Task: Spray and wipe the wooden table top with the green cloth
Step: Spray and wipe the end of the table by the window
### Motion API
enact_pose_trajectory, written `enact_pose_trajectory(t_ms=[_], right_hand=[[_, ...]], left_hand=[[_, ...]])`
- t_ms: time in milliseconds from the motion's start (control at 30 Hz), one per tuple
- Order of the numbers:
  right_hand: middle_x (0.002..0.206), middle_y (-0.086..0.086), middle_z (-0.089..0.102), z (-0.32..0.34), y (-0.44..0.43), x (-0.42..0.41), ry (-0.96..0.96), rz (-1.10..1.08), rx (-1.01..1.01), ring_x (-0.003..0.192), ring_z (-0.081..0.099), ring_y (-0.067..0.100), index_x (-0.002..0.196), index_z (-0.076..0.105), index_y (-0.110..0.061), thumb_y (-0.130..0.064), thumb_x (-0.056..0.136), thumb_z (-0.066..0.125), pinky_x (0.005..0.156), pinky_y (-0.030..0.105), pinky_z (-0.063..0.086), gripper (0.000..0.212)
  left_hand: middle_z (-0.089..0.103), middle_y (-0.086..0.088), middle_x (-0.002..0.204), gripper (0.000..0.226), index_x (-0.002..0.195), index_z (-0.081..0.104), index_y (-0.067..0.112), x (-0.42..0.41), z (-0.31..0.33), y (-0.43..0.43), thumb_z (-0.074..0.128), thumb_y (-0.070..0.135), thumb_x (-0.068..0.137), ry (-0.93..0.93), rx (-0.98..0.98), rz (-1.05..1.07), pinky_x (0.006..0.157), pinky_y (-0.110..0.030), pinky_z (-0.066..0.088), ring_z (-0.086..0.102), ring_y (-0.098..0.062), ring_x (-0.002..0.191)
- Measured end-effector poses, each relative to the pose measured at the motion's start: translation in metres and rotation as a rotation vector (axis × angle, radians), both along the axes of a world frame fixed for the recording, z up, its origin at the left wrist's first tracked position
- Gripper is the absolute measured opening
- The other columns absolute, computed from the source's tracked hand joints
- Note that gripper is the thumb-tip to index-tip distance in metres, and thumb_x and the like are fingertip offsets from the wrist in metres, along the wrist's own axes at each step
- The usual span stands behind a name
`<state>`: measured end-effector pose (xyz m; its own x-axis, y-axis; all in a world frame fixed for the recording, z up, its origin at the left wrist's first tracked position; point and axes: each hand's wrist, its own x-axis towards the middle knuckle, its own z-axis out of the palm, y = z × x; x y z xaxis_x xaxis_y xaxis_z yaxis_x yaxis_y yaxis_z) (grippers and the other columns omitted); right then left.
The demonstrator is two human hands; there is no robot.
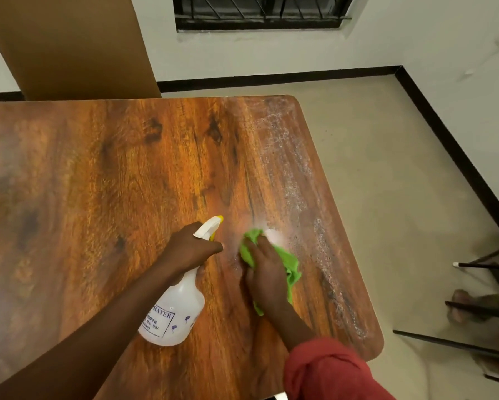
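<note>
Gripping a translucent white plastic spray bottle (179, 310), the left hand (190, 249) sits at nine o'clock of the right hand (267, 272), which lies flat on the half-hidden crumpled green cloth (293, 267).

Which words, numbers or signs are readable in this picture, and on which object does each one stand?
"RAYER": on the label of the spray bottle; the first letters are hidden.
"0078": same label, second line; blurred, uncertain.
"Rs 99/-": third line; blurred, uncertain.
Bottom line of the label: too blurred to read.
No other text is visible.
</note>
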<state>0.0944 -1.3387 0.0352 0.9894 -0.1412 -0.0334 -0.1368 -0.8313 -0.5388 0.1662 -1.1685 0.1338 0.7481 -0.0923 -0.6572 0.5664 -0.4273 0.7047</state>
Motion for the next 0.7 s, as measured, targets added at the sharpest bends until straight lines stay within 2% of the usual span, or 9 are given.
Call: enact_pose_trajectory(t_ms=[67,133,233,300,400,467,533,633,700], right_hand=[[0.135,0.012,0.055,-0.004,0.003,-0.010,-0.008,0.143,-0.008,0.127,0.048,0.028,0.127,0.060,-0.018,-0.006,0.065,0.057,0.106,0.039,0.036,0.064],[0.134,0.010,0.056,-0.007,-0.016,-0.013,-0.035,0.193,-0.036,0.125,0.051,0.027,0.126,0.062,-0.020,-0.008,0.065,0.059,0.103,0.039,0.039,0.062],[0.135,0.009,0.055,-0.005,-0.040,-0.004,-0.022,-0.011,-0.014,0.123,0.052,0.029,0.126,0.062,-0.022,-0.012,0.069,0.059,0.101,0.042,0.044,0.058],[0.137,0.010,0.053,-0.003,-0.038,0.005,-0.006,-0.090,0.019,0.125,0.050,0.030,0.127,0.061,-0.021,-0.013,0.070,0.061,0.101,0.044,0.044,0.057],[0.137,0.008,0.053,-0.008,-0.029,-0.006,-0.011,0.096,-0.026,0.127,0.048,0.026,0.128,0.058,-0.022,-0.012,0.067,0.059,0.105,0.039,0.038,0.063],[0.136,0.004,0.055,-0.009,-0.031,-0.020,-0.016,0.193,-0.055,0.125,0.049,0.021,0.128,0.057,-0.025,-0.015,0.064,0.061,0.105,0.034,0.033,0.065],[0.134,0.001,0.056,-0.006,-0.038,-0.023,-0.014,0.177,-0.043,0.124,0.048,0.017,0.127,0.057,-0.028,-0.017,0.063,0.063,0.104,0.032,0.031,0.065],[0.135,-0.001,0.056,-0.003,-0.040,-0.020,0.001,0.137,-0.012,0.125,0.048,0.016,0.128,0.057,-0.030,-0.025,0.070,0.054,0.104,0.032,0.032,0.058],[0.137,-0.003,0.054,-0.006,-0.040,-0.022,0.016,0.143,-0.027,0.125,0.049,0.016,0.128,0.057,-0.032,-0.030,0.072,0.051,0.103,0.031,0.033,0.056]], left_hand=[[0.061,-0.018,0.074,0.037,0.113,0.059,0.015,0.002,-0.001,-0.006,0.073,0.015,0.078,0.002,0.005,0.011,0.047,-0.028,0.044,0.050,-0.023,0.041],[0.065,-0.022,0.083,0.035,0.109,0.058,0.020,0.001,-0.001,-0.011,0.073,0.016,0.078,0.007,0.006,0.011,0.047,-0.028,0.044,0.051,-0.024,0.042],[0.067,-0.024,0.089,0.032,0.105,0.054,0.026,0.007,0.005,-0.019,0.073,0.019,0.080,-0.007,0.004,-0.005,0.048,-0.029,0.046,0.052,-0.026,0.045],[0.067,-0.023,0.088,0.030,0.104,0.054,0.024,0.014,0.005,-0.025,0.072,0.019,0.080,-0.023,0.005,-0.004,0.049,-0.029,0.045,0.053,-0.027,0.045],[0.065,-0.021,0.085,0.031,0.105,0.059,0.011,0.019,0.002,-0.033,0.072,0.017,0.078,-0.044,0.051,-0.006,0.047,-0.028,0.043,0.051,-0.024,0.041],[0.065,-0.018,0.087,0.033,0.108,0.061,0.011,0.021,0.002,-0.040,0.071,0.016,0.077,-0.052,0.067,-0.011,0.046,-0.026,0.041,0.050,-0.020,0.040],[0.066,-0.017,0.091,0.033,0.108,0.062,0.013,0.025,0.005,-0.050,0.069,0.014,0.076,-0.070,0.074,-0.013,0.046,-0.025,0.041,0.053,-0.021,0.045],[0.066,-0.016,0.092,0.035,0.104,0.063,0.011,0.032,0.012,-0.064,0.066,0.018,0.070,-0.092,0.104,-0.039,0.049,-0.026,0.041,0.055,-0.024,0.057],[0.066,-0.017,0.095,0.041,0.105,0.061,0.009,0.035,0.014,-0.069,0.065,0.023,0.067,-0.107,0.111,-0.032,0.054,-0.032,0.045,0.058,-0.028,0.063]])
